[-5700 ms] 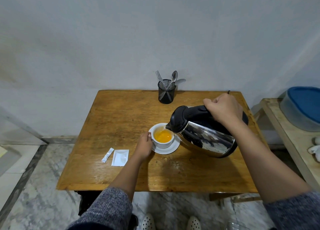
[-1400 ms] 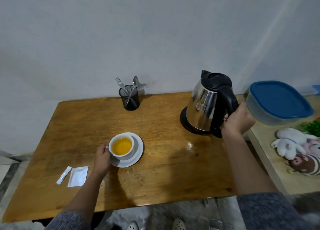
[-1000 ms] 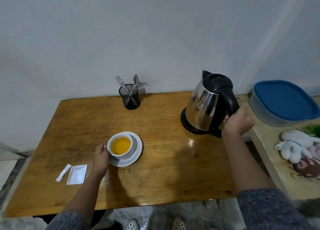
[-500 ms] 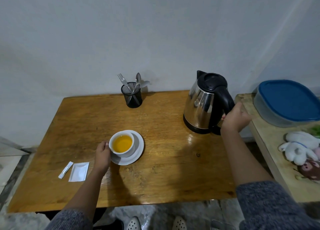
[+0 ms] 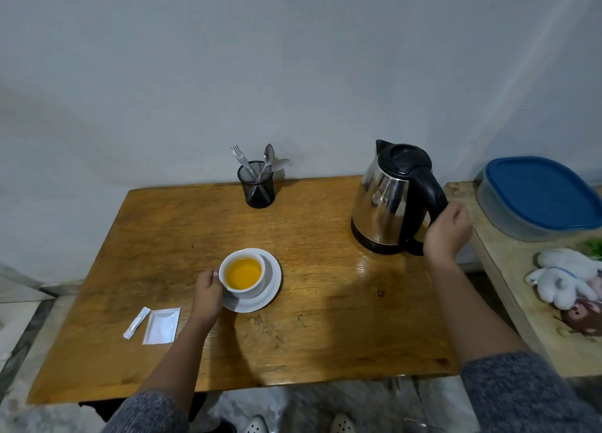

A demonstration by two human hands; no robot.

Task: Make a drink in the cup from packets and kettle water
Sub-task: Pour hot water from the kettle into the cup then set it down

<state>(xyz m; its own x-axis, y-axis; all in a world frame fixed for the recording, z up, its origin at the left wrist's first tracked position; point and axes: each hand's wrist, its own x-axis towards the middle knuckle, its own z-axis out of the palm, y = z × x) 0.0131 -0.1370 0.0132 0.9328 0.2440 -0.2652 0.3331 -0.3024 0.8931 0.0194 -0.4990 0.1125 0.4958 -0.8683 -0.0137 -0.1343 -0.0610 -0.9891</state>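
A white cup (image 5: 242,274) holding orange liquid stands on a white saucer (image 5: 270,287) in the middle of the wooden table (image 5: 325,318). My left hand (image 5: 208,294) grips the cup's left side. A steel kettle (image 5: 386,201) with a black lid and handle stands upright on its base at the back right. My right hand (image 5: 448,232) is curled around the lower part of the kettle handle. Two white packets lie flat at the front left: a narrow stick (image 5: 136,322) and a square sachet (image 5: 162,325).
A black mesh holder (image 5: 259,186) with a fork and spoons stands at the table's back edge by the wall. To the right, a second lower table carries a blue-lidded container (image 5: 540,198) and soft toys (image 5: 566,281). My shoes show below the table's front edge.
5.7 s ago the kettle was tilted over the cup, pouring. It now stands upright on its base at the back right, my right hand on its handle. My left hand stayed on the cup.
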